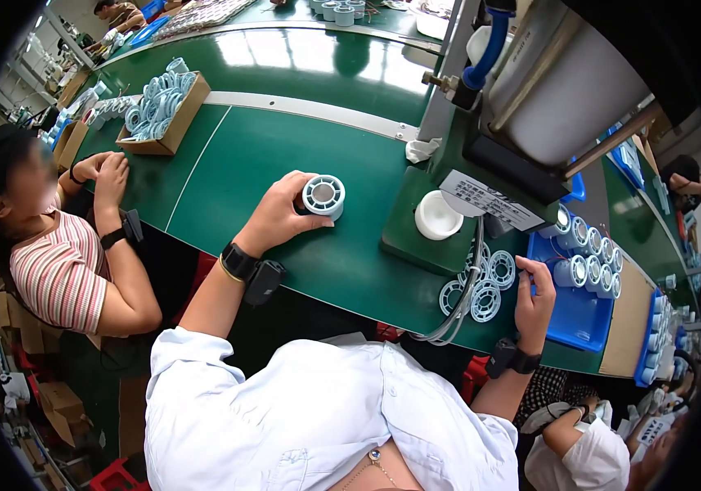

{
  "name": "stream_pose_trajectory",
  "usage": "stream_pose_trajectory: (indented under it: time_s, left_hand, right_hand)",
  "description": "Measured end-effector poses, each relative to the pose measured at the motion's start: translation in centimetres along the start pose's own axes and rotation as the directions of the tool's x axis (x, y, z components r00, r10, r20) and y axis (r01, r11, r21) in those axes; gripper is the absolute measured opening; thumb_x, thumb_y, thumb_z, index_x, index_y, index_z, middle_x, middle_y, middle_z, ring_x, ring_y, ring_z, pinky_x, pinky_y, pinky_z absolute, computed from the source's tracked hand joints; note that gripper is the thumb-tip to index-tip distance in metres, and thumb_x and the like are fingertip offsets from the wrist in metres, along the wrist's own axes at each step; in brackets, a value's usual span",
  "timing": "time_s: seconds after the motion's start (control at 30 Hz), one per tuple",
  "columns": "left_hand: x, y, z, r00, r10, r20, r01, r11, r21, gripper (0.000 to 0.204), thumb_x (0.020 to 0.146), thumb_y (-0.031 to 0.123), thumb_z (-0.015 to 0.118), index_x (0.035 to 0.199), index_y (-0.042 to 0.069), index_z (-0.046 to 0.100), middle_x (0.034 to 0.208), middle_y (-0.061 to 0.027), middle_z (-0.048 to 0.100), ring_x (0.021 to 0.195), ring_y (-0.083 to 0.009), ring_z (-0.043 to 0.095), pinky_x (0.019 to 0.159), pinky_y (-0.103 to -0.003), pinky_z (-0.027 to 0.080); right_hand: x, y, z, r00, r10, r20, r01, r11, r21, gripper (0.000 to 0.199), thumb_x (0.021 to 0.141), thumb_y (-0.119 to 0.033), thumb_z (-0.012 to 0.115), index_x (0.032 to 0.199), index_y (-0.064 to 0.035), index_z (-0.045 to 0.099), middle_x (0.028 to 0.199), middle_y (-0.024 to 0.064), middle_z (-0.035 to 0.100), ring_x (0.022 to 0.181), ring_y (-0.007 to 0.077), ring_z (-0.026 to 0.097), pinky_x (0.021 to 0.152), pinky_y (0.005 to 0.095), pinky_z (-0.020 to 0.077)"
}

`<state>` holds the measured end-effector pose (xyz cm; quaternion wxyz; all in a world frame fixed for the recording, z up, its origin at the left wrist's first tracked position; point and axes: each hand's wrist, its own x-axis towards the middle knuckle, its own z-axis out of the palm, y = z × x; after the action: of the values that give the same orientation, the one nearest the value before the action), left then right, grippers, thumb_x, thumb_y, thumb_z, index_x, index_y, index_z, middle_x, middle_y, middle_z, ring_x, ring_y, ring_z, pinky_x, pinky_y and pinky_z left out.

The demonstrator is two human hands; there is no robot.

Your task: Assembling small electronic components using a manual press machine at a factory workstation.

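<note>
My left hand [278,214] is closed around a pale, round plastic motor housing [323,195] with a spoked ring on top, held upright over the green bench. On the right, my right hand [535,301] has loosely bent fingers with a gap at the thumb, and nothing shows in it. Beside it lie several loose light-blue spoked rings [485,301], partly crossed by grey cables [471,282]. A blue tray [584,323] just right of that hand holds several similar housings [588,237]. Between my hands, a white round cup-shaped holder [439,215] sits on the press base.
A press with a large cylinder [563,90] rises at the right over its green base [395,237]. At the far left, a cardboard box [179,135] is full of light-blue rings. A co-worker [64,254] in a striped shirt sits left; another person [579,450] is at lower right.
</note>
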<state>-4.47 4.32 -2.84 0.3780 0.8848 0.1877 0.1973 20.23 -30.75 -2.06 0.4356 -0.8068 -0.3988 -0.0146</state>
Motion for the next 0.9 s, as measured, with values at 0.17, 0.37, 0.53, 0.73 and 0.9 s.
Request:
stream_pose_trajectory:
  time_s: [0.17,0.37,0.53,0.73,0.9]
  left_hand:
    - [2.4,3.0,2.0,0.993,0.115,-0.035,-0.120,0.945,-0.305,0.061,0.067,0.015,0.088,0.119,0.005,0.057,0.108,-0.0075,0.065,0.099,-0.0222,0.063,0.088,-0.033,0.050]
    - [5.8,9.3,6.8,0.969,0.245,-0.002,-0.231,0.909,-0.346,0.060,0.068,0.014,0.087,0.119,0.005,0.059,0.110,-0.0086,0.064,0.101,-0.0240,0.063,0.090,-0.033,0.050]
    - [6.1,9.5,8.6,0.965,0.249,0.079,-0.237,0.961,-0.143,0.061,0.067,0.014,0.088,0.119,0.006,0.059,0.112,-0.0105,0.063,0.105,-0.0257,0.061,0.091,-0.035,0.049]
    - [6.2,9.2,9.1,0.981,0.193,0.029,-0.177,0.945,-0.276,0.065,0.065,0.018,0.089,0.120,0.005,0.059,0.116,-0.0139,0.060,0.107,-0.0304,0.058,0.093,-0.039,0.047]
    - [6.7,8.9,7.5,0.953,0.242,0.184,-0.185,0.942,-0.281,0.059,0.072,0.023,0.084,0.121,0.003,0.058,0.120,-0.0170,0.057,0.112,-0.0329,0.054,0.094,-0.039,0.046]
  right_hand:
    - [0.3,-0.5,0.0,1.000,-0.016,-0.010,0.017,1.000,0.027,0.021,0.089,0.003,0.053,0.105,0.0015,0.066,0.099,0.0111,0.065,0.092,0.0212,0.062,0.082,0.0286,0.0474]
    - [-0.1,-0.3,0.0,1.000,-0.012,-0.027,0.013,0.999,0.052,0.023,0.089,0.004,0.053,0.107,0.0011,0.067,0.099,0.0116,0.067,0.093,0.0216,0.063,0.082,0.0286,0.0481]
    - [0.0,-0.4,0.2,0.998,-0.009,-0.055,0.012,0.998,0.066,0.023,0.089,0.004,0.053,0.106,0.0011,0.067,0.098,0.0111,0.067,0.092,0.0208,0.064,0.081,0.0280,0.0484]
    - [2.0,-2.9,0.2,0.995,-0.058,0.085,0.062,0.997,-0.049,0.024,0.089,-0.003,0.057,0.111,0.0006,0.064,0.109,0.0143,0.065,0.102,0.0283,0.061,0.090,0.0346,0.0463]
    - [3.8,-1.3,2.9,0.971,-0.201,0.129,0.235,0.897,-0.374,0.027,0.088,-0.010,0.059,0.113,0.0000,0.062,0.117,0.0159,0.060,0.112,0.0340,0.055,0.098,0.0417,0.0408]
